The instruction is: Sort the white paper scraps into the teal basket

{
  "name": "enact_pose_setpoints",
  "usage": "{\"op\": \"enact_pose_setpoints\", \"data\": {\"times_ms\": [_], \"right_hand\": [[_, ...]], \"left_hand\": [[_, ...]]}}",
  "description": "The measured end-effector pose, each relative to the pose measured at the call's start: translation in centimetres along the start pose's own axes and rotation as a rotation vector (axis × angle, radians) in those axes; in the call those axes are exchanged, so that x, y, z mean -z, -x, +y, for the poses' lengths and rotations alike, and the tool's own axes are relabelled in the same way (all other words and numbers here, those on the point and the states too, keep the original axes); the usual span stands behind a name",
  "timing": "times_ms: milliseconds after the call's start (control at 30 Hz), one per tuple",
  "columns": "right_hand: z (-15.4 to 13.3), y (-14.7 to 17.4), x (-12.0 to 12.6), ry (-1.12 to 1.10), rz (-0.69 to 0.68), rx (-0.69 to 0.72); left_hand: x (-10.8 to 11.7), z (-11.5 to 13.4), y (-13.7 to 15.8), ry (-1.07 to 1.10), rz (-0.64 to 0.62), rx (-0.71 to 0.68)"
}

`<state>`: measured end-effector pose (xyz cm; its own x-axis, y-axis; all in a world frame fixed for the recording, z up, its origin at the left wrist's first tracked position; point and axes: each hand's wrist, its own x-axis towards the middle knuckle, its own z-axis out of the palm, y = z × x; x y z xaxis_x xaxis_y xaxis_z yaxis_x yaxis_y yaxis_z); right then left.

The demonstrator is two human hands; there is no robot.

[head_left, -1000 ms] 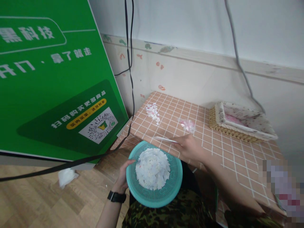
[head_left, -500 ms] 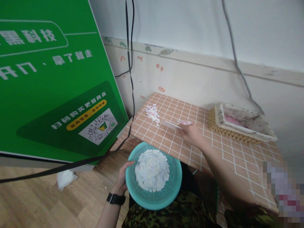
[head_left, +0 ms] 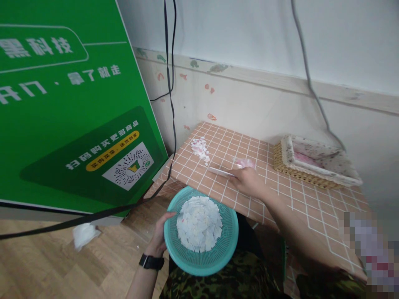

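Note:
My left hand grips the left rim of a round turquoise plastic basket, held just below the table's front edge. A heap of small white paper pieces lies inside it. Over the table, my right hand is closed on the end of a flat white strip, perhaps card or plastic, pointing left. A small pile of white and pinkish paper scraps lies near the table's far left corner, just beyond the strip's tip. Behind my right hand rests a clear and pink plastic bag.
The table wears a brown checked cover. A cloth-lined wicker basket stands at its right rear by the wall. A green cabinet rises on the left, with a black cable hanging before it. A white bag lies on the floor.
My right hand has drawn slightly left and toward me with the white strip, showing more of the pink bag. My left hand and the turquoise basket have stayed nearly still.

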<state>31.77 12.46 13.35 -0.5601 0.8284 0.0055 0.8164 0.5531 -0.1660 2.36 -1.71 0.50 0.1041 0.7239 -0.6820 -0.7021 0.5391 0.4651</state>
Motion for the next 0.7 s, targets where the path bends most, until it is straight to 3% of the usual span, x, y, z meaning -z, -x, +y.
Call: {"op": "enact_pose_setpoints", "data": {"times_ms": [467, 700], "right_hand": [[-0.1, -3.1, 0.0, 0.040, 0.042, 0.068], [-0.3, -2.2, 1.1, 0.043, 0.020, 0.104]], "left_hand": [[-0.3, 0.1, 0.3, 0.003, 0.029, -0.001], [0.1, 0.1, 0.0, 0.025, 0.005, -0.001]]}}
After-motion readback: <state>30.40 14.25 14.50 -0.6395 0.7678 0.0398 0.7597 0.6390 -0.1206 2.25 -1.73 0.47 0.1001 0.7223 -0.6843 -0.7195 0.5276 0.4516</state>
